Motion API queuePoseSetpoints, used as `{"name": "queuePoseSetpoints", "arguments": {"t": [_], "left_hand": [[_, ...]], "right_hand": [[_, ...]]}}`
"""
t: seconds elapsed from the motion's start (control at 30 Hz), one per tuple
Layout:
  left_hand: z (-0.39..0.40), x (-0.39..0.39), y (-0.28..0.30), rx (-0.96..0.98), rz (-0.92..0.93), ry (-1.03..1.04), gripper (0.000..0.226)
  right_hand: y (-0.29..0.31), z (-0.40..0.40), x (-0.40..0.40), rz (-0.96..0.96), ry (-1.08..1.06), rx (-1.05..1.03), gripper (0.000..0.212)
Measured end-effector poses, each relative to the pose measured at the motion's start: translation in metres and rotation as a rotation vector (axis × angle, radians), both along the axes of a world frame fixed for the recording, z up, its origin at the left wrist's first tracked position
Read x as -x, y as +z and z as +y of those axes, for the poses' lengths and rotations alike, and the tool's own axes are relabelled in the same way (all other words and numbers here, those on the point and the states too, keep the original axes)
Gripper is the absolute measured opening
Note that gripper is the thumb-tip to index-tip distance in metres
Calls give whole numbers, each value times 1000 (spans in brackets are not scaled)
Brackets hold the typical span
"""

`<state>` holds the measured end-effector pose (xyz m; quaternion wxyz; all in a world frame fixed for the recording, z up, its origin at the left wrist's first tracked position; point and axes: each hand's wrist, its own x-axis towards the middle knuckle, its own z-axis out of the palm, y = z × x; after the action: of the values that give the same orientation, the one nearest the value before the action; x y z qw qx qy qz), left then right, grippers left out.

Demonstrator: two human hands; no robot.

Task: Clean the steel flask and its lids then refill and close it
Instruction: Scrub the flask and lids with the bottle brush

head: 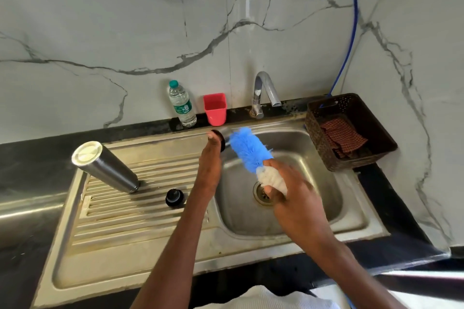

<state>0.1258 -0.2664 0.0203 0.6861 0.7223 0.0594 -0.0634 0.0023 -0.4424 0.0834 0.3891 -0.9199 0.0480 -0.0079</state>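
Over the sink (364, 223), the step in hand looks like scrubbing one lid with the brush, and to do it well I would keep that lid low over the basin so drips fall toward the drain (262, 193), turn it a little at a time, and work the bristles into its inner rim where grime would hide. Going from the left of the sink: the flask (105, 167) stands upside down on the ribbed draining board, base up, its brushed steel body plain and unmarked, leaning in this wide view. Just right of it on the same board sits a small black stopper (174, 197), apart from the flask. Next comes the left hand (209, 165), raised at the basin's left edge, fingers curled round a lid (222, 140) with a dark rim and steel side; much of it is hidden and blurred. The right hand (293, 198) over the basin grips the white base of a brush (248, 150), whose blue bristles press against the lid. Behind the sink stand a water bottle (182, 104), a red cup (215, 109) and the tap (263, 93), which seems dry; a dark basket (351, 130) sits at the sink's right.
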Motion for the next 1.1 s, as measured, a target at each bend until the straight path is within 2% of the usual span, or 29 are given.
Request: {"name": "queuePoseSetpoints", "arguments": {"t": [0.1,0.2,0.27,0.33,0.4,0.47,0.53,0.6,0.67,0.8,0.83,0.87,1.0,1.1], "left_hand": [[0,11,5,181,6,-62,100],[-4,23,-4,293,23,-63,86],[-1,28,-11,367,40,-9,68],[10,30,-10,529,90,135,50],[26,29,-5,657,131,257,27],[42,29,-2,661,159,347,13],[59,35,-4,612,188,405,7],[76,41,-14,476,234,460,11],[96,49,-26,228,285,484,33],[138,75,-43,-410,379,486,88],[148,82,-45,-488,394,495,96],[158,89,-46,-517,412,511,99],[185,108,-48,-545,449,531,80],[201,115,-55,-595,395,528,86]], "right_hand": [[8,10,-8,-115,95,199,61],[2,20,-38,-60,111,268,60],[-1,18,-60,66,35,159,54],[-10,16,-75,229,20,-4,41],[-25,19,-76,403,22,-282,32],[-41,24,-69,502,-45,-521,35],[-55,28,-63,483,-77,-573,37],[-63,30,-59,452,-54,-573,38],[-69,38,-57,443,2,-566,39],[-67,64,-56,358,129,-416,46],[-64,71,-55,335,164,-377,49],[-62,77,-54,318,194,-355,51],[-59,98,-51,333,257,-331,55],[-59,111,-49,347,273,-350,58]]}}
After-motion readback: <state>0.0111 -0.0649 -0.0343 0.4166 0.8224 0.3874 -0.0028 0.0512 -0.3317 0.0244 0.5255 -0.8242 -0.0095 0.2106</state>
